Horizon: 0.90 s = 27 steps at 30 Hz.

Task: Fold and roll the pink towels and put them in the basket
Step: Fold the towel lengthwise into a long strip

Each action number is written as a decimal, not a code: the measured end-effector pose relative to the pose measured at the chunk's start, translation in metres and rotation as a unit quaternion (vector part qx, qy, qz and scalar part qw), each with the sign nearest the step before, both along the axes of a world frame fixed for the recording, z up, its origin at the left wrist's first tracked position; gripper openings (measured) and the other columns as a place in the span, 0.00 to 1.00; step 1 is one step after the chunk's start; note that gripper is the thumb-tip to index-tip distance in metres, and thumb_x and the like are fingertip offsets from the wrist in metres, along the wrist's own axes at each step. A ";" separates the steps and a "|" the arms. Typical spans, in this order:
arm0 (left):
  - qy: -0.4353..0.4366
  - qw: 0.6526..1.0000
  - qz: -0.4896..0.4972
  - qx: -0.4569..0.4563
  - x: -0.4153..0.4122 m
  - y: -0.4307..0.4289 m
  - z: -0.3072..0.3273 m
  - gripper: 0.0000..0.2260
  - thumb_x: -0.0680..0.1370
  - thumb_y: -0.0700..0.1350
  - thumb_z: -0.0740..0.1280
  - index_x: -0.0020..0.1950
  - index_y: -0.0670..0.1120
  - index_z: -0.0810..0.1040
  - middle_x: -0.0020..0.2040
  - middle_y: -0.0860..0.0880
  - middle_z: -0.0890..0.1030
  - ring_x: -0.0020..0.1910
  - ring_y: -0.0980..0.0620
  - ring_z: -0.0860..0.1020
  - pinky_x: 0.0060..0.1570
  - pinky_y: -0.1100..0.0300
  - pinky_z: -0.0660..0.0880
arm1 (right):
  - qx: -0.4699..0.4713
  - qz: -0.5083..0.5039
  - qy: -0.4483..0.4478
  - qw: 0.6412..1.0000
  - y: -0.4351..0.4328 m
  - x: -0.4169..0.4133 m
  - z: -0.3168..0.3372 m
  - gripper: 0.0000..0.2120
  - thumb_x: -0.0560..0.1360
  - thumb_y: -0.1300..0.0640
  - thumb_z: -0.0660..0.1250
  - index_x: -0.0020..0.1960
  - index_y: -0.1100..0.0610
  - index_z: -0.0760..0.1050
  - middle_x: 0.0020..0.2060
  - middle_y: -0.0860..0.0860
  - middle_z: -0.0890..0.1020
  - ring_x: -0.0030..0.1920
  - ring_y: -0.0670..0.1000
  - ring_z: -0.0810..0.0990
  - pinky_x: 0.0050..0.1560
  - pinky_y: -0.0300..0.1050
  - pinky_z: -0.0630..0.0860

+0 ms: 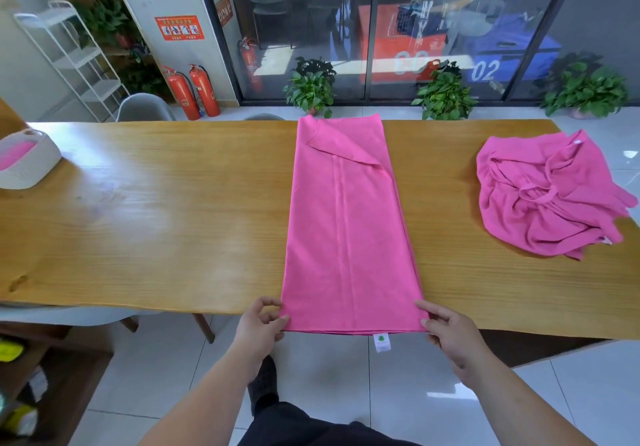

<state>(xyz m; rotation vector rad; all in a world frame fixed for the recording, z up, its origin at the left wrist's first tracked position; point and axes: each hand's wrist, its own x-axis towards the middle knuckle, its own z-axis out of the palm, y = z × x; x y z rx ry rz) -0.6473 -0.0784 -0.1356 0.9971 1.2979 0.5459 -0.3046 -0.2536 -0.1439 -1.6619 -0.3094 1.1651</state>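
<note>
Folded pink towel (346, 223) lies lengthwise on table (173, 220), running to 12 o'clock from both hands. Left hand (258, 327) pinches its near-left corner, right hand (450, 334) its near-right corner. Crumpled towel pile (547, 196) at 2 o'clock. Basket (27, 165) at 10 o'clock, pink inside, probably a towel.

Pink towel (349, 223), pink heap of towels (547, 196), white basket (31, 171), honey-coloured wood-grain table (156, 210)

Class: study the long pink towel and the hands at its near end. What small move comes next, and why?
Probably begin rolling: turn the near edge of the folded towel over, away from the body. It lies as a narrow strip on the table, and the left hand and right hand each pinch a near corner.
</note>
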 end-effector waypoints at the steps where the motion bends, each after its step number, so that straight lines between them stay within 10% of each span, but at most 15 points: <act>1: -0.005 1.000 0.004 0.009 -0.002 0.001 0.003 0.11 0.80 0.35 0.73 0.60 0.45 0.79 0.53 0.36 0.85 0.45 0.47 0.81 0.49 0.51 0.78 | 0.000 -0.001 -0.005 1.000 0.000 0.002 0.000 0.19 0.80 0.70 0.69 0.59 0.50 0.88 0.54 0.51 0.85 0.46 0.50 0.76 0.51 0.48 0.76; 10: 0.021 0.998 -0.054 -0.037 -0.013 0.002 0.009 0.17 0.82 0.33 0.71 0.66 0.50 0.83 0.62 0.51 0.86 0.45 0.52 0.79 0.41 0.60 0.76 | -0.020 0.036 0.032 0.999 -0.006 0.001 0.009 0.24 0.80 0.73 0.66 0.63 0.47 0.85 0.53 0.46 0.89 0.45 0.50 0.75 0.37 0.44 0.66; 18: -0.310 0.951 -0.017 0.008 0.011 0.066 0.101 0.22 0.81 0.33 0.67 0.73 0.48 0.81 0.57 0.51 0.81 0.42 0.55 0.71 0.36 0.62 0.72 | 0.207 -0.016 0.129 0.970 0.033 0.028 0.111 0.23 0.82 0.69 0.64 0.71 0.49 0.81 0.64 0.46 0.84 0.50 0.47 0.76 0.39 0.45 0.68; 27: 0.012 0.987 -0.151 -0.043 -0.045 -0.002 -0.008 0.26 0.75 0.27 0.67 0.65 0.52 0.84 0.70 0.55 0.81 0.39 0.52 0.72 0.36 0.59 0.67 | -0.024 0.059 0.021 0.998 -0.038 -0.020 0.011 0.26 0.80 0.74 0.66 0.69 0.49 0.82 0.62 0.47 0.86 0.44 0.49 0.75 0.37 0.46 0.62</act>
